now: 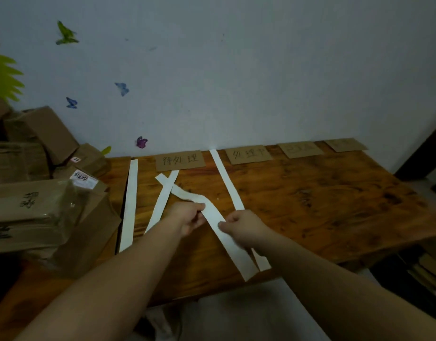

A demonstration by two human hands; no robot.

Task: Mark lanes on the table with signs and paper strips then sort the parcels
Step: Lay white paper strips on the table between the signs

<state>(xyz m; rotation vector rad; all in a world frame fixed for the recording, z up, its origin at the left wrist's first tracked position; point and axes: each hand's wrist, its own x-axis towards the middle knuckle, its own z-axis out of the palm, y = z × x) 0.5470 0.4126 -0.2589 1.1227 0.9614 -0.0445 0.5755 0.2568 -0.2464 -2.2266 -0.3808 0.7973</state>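
Spanning most of the view, the wooden table (335, 205) stands against the wall, so its far edge gives the signs a back line. Parcels (40, 217) are heaped at its left end, outside the lanes - probably waiting until the marking is done.

Four cardboard signs lie flat in a row along that far edge: the first sign (180, 159), the second sign (247, 154), and two more signs (300, 149) to the right, their writing too faint to read.

One paper strip (129, 205) runs along the table's left edge, and a laid strip (226, 180) passes between the first and second signs, closing off the first lane. A loose strip (160, 205) lies slanted inside that lane, seemingly parked as spare.

Crossing over it is the held strip (239, 257), wavy and partly raised, its near end overhanging the front edge. The left hand (187, 217) pinches it with curled fingers and thumb; the right hand (239, 225) pinches it just beside - two close grips, likely to pull it straight before carrying it to the next gap between signs.
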